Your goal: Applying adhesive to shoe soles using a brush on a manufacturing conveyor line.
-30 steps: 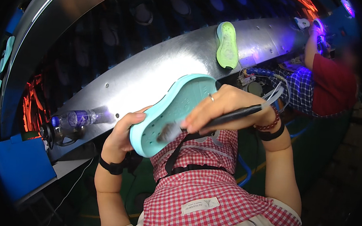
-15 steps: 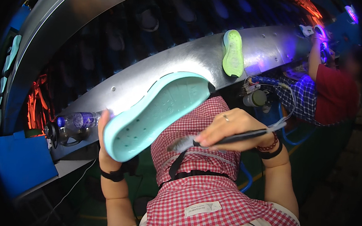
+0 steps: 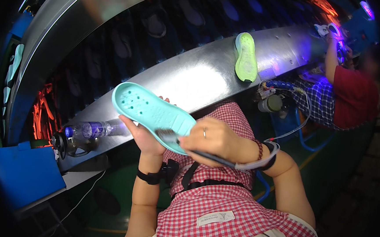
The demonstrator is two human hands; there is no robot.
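A turquoise shoe sole (image 3: 150,111) with small holes at one end lies tilted over my lap and the metal ledge. My left hand (image 3: 146,138) grips it from below, the thumb at its near edge and fingertips showing past the far edge. In my right hand (image 3: 217,140) is a brush with a dark handle (image 3: 211,158), and a clear tube runs back from it over the wrist. The brush's bristles (image 3: 167,135) are against the inner face of the sole, around its middle. My right fingers partly cover the sole's near end.
A yellow-green sole (image 3: 246,58) rests on the metal ledge (image 3: 184,80). Beyond it, a dark conveyor (image 3: 138,40) carries several soles. Plastic bottles (image 3: 91,130) lie at left, above a blue box (image 3: 27,173). A co-worker in a red top (image 3: 356,99) sits at right, near a jar (image 3: 270,104).
The turquoise sole has turned and tipped, its holed end now pointing up and away. My left hand has shifted right beneath it. The brush has come up onto the sole.
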